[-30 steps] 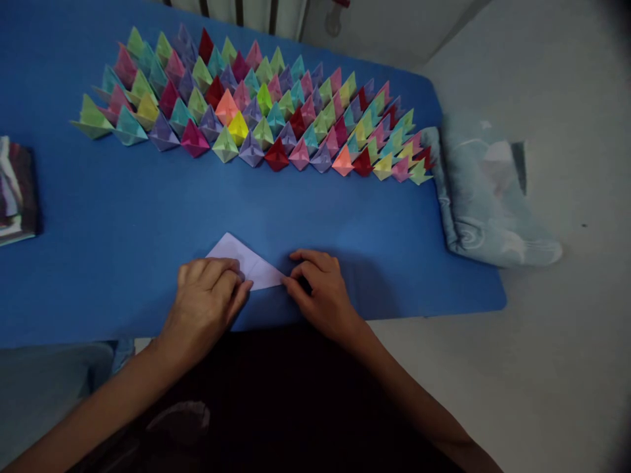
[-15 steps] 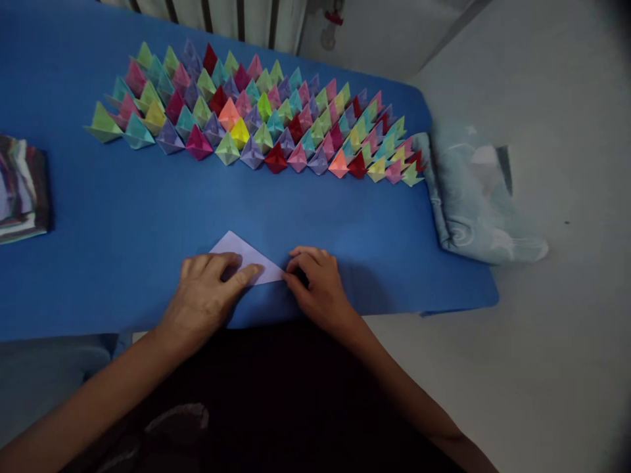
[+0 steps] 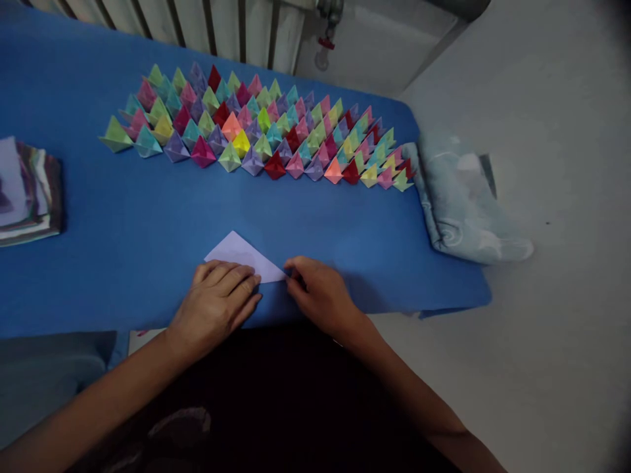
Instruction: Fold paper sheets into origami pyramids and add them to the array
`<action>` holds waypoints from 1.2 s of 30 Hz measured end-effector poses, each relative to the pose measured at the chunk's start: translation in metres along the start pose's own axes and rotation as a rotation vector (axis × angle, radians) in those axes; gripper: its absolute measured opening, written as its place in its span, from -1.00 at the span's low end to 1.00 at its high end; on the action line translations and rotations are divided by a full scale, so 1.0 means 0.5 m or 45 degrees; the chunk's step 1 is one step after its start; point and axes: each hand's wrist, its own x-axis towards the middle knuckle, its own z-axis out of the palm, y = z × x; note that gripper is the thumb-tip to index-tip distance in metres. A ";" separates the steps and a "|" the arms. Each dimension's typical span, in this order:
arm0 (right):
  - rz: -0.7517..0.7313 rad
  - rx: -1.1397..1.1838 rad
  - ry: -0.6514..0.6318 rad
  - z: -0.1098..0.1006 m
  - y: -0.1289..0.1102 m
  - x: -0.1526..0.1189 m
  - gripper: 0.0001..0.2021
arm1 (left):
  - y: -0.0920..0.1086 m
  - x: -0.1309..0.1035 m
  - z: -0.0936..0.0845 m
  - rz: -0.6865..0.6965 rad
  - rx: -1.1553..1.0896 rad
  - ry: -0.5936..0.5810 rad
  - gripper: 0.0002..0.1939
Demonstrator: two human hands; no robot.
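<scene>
A pale lilac sheet of paper (image 3: 236, 248), folded into a triangle, lies flat near the front edge of the blue table. Across its lower left part rests my left hand (image 3: 221, 289), fingers laid out flat on the paper. My right hand (image 3: 315, 286) pinches the paper's right corner between thumb and forefinger. Part of the paper's lower edge is hidden under my left hand. Beyond the hands, many small folded paper boats (image 3: 251, 161) in mixed colours stand in rows.
At the far left sits a stack of papers (image 3: 34, 190). A folded grey-blue patterned cloth (image 3: 458, 210) lies at the table's right end. Behind the blue table (image 3: 148, 217) are a radiator (image 3: 227, 29) and a red-handled valve (image 3: 326, 43). A white wall (image 3: 557, 131) borders the right.
My left hand's fingers have flattened and slid along the paper, the thumb drawing back from its top. My right hand still pinches the corner, fingers curled closer. The camera view has shifted slightly.
</scene>
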 end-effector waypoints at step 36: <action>0.065 0.420 -0.255 0.017 -0.056 0.153 -0.85 | -0.017 -0.001 -0.043 -0.269 -0.241 0.168 -0.83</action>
